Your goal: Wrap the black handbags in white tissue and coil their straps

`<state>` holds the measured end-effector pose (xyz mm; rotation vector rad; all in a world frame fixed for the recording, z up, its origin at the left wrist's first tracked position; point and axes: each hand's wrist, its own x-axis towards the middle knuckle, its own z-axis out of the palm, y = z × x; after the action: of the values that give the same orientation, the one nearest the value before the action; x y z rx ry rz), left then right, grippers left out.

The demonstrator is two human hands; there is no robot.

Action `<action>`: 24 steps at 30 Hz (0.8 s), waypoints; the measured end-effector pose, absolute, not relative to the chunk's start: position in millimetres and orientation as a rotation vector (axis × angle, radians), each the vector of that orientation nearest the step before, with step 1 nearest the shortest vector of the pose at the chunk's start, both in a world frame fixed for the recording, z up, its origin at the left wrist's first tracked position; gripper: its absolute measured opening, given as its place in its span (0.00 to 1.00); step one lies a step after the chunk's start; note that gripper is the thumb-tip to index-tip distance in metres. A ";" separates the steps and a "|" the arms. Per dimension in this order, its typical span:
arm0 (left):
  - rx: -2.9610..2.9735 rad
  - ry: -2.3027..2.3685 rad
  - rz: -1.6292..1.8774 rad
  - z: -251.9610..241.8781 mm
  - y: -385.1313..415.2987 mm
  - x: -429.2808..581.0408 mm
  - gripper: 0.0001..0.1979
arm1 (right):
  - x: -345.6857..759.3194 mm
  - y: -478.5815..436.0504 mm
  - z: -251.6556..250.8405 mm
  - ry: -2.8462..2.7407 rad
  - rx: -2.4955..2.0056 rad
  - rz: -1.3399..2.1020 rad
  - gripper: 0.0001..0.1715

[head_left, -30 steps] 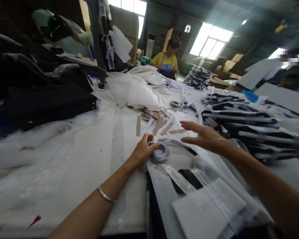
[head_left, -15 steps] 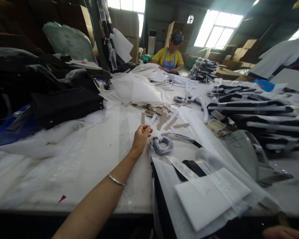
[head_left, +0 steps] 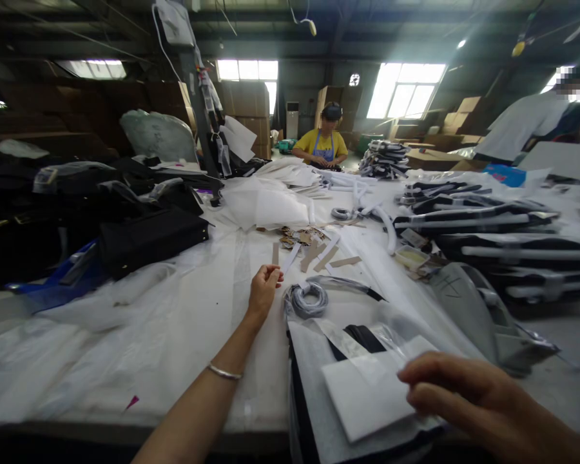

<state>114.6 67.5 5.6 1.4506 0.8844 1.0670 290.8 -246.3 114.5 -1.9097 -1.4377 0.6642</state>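
My left hand (head_left: 263,290) rests on the white table cover with its fingertips pinched together, at the near end of a white paper strip (head_left: 290,258); what the pinch holds is too small to tell. Just right of it lies a coiled strap in clear plastic (head_left: 305,299). My right hand (head_left: 464,393) hovers close to the camera at the lower right, fingers loosely bent and apart from any object. It is over a flat white sheet (head_left: 367,399) lying on a black bag wrapped in white fabric and plastic (head_left: 352,338).
Black bags (head_left: 149,235) are piled at the left. Stacked wrapped straps (head_left: 488,225) fill the right, with a grey moulded piece (head_left: 473,303) before them. Cardboard strips (head_left: 319,254) and folded white cloth bags (head_left: 270,206) lie mid-table. A person in yellow (head_left: 323,145) works at the far end.
My left hand left the coiled strap and moved slightly left to the paper strip. My right hand drew back from over the table to the near lower right. The view tilted up.
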 end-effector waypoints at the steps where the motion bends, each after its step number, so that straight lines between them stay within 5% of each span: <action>1: 1.488 0.876 1.041 8.9 62.4 112.2 0.17 | 284.8 -235.4 121.2 -1.441 -1.890 0.617 0.15; 9: 1.890 0.764 0.815 45.9 -11.6 70.9 0.09 | 292.0 -243.8 106.8 -1.417 -1.825 0.115 0.10; 14: 1.965 1.014 0.935 34.1 -65.8 17.6 0.13 | 294.1 -268.2 97.7 -1.580 -1.762 -0.086 0.09; 19: 1.681 1.246 0.530 11.0 -124.2 -34.7 0.21 | 284.1 -282.1 67.7 -2.084 -1.664 -0.293 0.38; 24: 1.427 0.958 0.213 -4.2 -166.1 -29.5 0.25 | 277.5 -276.0 41.5 -2.198 -1.661 -0.327 0.35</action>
<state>-29.5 -166.1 -4.2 1.4271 0.9580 0.2134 277.5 -276.0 41.5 -1.6614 -2.1983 -0.3266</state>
